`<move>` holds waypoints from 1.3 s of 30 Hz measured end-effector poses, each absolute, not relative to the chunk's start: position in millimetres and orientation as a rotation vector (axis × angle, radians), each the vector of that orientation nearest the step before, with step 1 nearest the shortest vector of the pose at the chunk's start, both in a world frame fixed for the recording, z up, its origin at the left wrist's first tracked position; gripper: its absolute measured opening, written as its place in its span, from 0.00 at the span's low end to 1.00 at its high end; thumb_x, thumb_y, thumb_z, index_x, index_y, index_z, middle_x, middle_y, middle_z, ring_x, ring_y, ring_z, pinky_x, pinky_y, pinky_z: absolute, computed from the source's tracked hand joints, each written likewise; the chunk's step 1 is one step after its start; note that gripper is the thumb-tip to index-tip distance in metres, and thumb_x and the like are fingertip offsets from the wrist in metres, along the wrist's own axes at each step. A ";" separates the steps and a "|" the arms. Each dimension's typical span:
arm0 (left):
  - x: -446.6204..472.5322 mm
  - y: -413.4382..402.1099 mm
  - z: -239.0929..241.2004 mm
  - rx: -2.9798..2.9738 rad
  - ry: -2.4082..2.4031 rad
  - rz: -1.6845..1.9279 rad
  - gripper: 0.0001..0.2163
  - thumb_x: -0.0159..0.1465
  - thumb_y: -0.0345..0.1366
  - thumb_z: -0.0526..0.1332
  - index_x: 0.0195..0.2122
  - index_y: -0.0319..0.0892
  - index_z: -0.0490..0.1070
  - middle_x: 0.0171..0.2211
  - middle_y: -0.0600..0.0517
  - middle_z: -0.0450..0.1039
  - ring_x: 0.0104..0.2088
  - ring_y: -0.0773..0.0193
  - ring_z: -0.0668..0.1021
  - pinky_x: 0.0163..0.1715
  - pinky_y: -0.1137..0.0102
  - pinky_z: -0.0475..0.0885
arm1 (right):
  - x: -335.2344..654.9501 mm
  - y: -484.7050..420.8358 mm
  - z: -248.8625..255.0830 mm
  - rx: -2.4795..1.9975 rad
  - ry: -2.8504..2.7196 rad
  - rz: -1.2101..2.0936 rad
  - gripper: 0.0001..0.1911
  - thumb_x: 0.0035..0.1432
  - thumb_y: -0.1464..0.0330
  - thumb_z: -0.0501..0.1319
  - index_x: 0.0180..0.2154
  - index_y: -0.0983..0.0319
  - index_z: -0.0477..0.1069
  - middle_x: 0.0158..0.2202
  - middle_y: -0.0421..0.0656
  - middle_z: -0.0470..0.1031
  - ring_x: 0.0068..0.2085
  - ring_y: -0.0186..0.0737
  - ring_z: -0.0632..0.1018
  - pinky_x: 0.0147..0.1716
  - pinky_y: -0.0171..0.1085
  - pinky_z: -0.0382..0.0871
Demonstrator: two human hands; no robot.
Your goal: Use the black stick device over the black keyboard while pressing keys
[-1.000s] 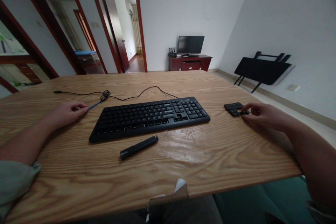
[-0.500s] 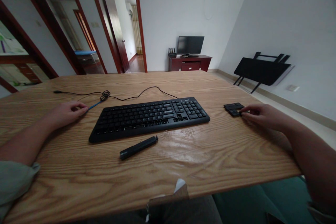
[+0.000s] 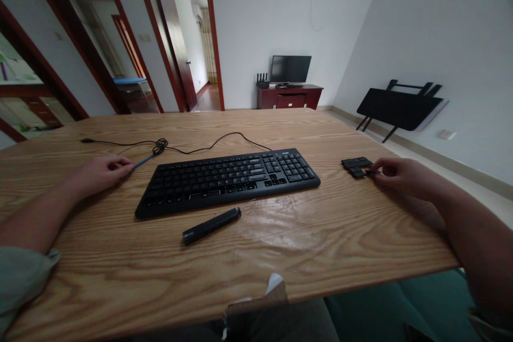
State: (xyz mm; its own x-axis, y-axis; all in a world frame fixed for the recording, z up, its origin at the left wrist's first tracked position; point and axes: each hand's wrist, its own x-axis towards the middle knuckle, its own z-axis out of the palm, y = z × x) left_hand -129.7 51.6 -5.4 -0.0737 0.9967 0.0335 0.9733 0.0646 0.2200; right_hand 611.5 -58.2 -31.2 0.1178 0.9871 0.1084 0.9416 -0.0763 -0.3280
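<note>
Black plastic is where the change shows: at the right of the frame, the fingers of the right hand (image 3: 401,173) have drawn back slightly from the group of flat dark pieces (image 3: 356,162) and pinch a small dark piece (image 3: 373,172) right beside it — whether the two touch, I cannot tell. The left hand (image 3: 105,172), left of centre, has not shifted, its fingers pinching a thin blue stick (image 3: 143,161). Unmoved too are the keyboard (image 3: 232,175), mid-frame on the table (image 3: 320,246) with gaps along its near row, and the long black bar (image 3: 211,225) below it. So the work seems confined to the loose pieces — apart from the keyboard.
</note>
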 end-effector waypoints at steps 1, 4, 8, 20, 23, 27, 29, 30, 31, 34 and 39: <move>-129.8 51.8 -5.7 2.042 2.198 0.278 0.30 0.54 0.59 0.52 0.46 0.40 0.73 0.33 0.48 0.76 0.34 0.57 0.77 0.37 0.66 0.69 | 611.5 -58.5 -31.0 -2.088 -1.889 0.202 0.17 0.48 0.56 0.59 0.35 0.60 0.74 0.23 0.40 0.67 0.25 0.39 0.69 0.27 0.38 0.58; -128.4 51.4 -5.5 2.050 2.202 0.275 0.29 0.54 0.59 0.52 0.45 0.40 0.73 0.32 0.48 0.76 0.33 0.57 0.76 0.36 0.66 0.68 | 610.9 -59.6 -30.3 -2.102 -1.888 0.192 0.17 0.47 0.56 0.59 0.35 0.60 0.74 0.23 0.40 0.67 0.25 0.39 0.69 0.26 0.38 0.58; -124.9 49.5 -3.4 2.046 2.233 0.256 0.29 0.55 0.58 0.51 0.46 0.41 0.73 0.32 0.48 0.76 0.33 0.57 0.76 0.35 0.66 0.68 | 609.3 -59.8 -29.9 -2.094 -1.885 0.193 0.18 0.47 0.55 0.59 0.33 0.61 0.74 0.23 0.40 0.67 0.25 0.38 0.69 0.27 0.38 0.58; -125.8 49.1 -3.9 2.042 2.187 0.313 0.28 0.54 0.58 0.53 0.44 0.40 0.74 0.31 0.49 0.77 0.33 0.57 0.77 0.36 0.66 0.69 | 605.0 -61.5 -27.0 -2.055 -1.859 0.225 0.21 0.46 0.53 0.61 0.36 0.60 0.76 0.24 0.40 0.68 0.25 0.38 0.69 0.26 0.38 0.59; -126.4 49.8 -3.9 2.037 2.201 0.316 0.28 0.54 0.57 0.53 0.44 0.40 0.74 0.31 0.48 0.77 0.34 0.57 0.77 0.36 0.66 0.69 | 603.4 -61.6 -27.0 -2.047 -1.864 0.241 0.21 0.46 0.53 0.61 0.36 0.61 0.76 0.23 0.40 0.67 0.25 0.38 0.69 0.26 0.38 0.59; -128.8 51.5 -5.2 2.039 2.226 0.313 0.28 0.54 0.58 0.53 0.44 0.41 0.75 0.34 0.47 0.77 0.34 0.56 0.77 0.36 0.66 0.69 | 606.5 -61.2 -28.4 -2.048 -1.855 0.230 0.22 0.46 0.53 0.60 0.38 0.61 0.75 0.24 0.40 0.68 0.25 0.38 0.69 0.26 0.38 0.59; -130.8 53.0 -6.6 2.054 2.214 0.317 0.28 0.54 0.58 0.53 0.44 0.41 0.75 0.35 0.47 0.77 0.35 0.56 0.77 0.36 0.66 0.69 | 611.3 -60.5 -29.2 -2.057 -1.814 0.194 0.21 0.46 0.53 0.59 0.38 0.60 0.75 0.23 0.40 0.69 0.25 0.38 0.69 0.27 0.38 0.59; -131.9 53.9 -7.4 2.059 2.209 0.317 0.28 0.53 0.58 0.53 0.44 0.41 0.75 0.34 0.48 0.77 0.35 0.56 0.77 0.36 0.66 0.69 | 614.4 -59.9 -29.4 -2.076 -1.775 0.162 0.21 0.46 0.54 0.59 0.38 0.60 0.74 0.23 0.40 0.70 0.26 0.39 0.70 0.28 0.38 0.60; -133.1 54.7 -8.1 2.062 2.205 0.312 0.28 0.54 0.58 0.53 0.44 0.41 0.75 0.34 0.48 0.77 0.34 0.56 0.77 0.36 0.66 0.69 | 617.7 -59.3 -29.6 -2.106 -1.726 0.128 0.20 0.46 0.54 0.58 0.37 0.60 0.74 0.24 0.41 0.71 0.26 0.40 0.71 0.28 0.39 0.61; -135.6 56.4 -9.2 2.061 2.184 0.289 0.29 0.54 0.58 0.53 0.44 0.41 0.74 0.33 0.48 0.77 0.34 0.56 0.77 0.36 0.66 0.69 | 627.4 -56.9 -29.8 -2.200 -1.592 0.074 0.18 0.46 0.56 0.56 0.35 0.60 0.74 0.29 0.44 0.76 0.29 0.42 0.74 0.31 0.40 0.64; -132.7 53.4 -5.9 2.047 2.218 0.257 0.28 0.55 0.59 0.52 0.44 0.42 0.74 0.33 0.48 0.77 0.33 0.56 0.77 0.36 0.65 0.69 | 635.1 -53.2 -31.3 -2.301 -1.580 0.147 0.20 0.48 0.53 0.57 0.34 0.60 0.76 0.31 0.47 0.78 0.32 0.46 0.76 0.32 0.41 0.66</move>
State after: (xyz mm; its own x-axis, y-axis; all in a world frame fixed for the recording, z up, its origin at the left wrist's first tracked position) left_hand -132.7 53.4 -5.9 -0.0835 0.9960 0.0320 0.9769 0.0755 0.1999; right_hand 635.1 -53.2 -31.3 0.3746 0.9209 0.1080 0.8852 -0.3205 -0.3372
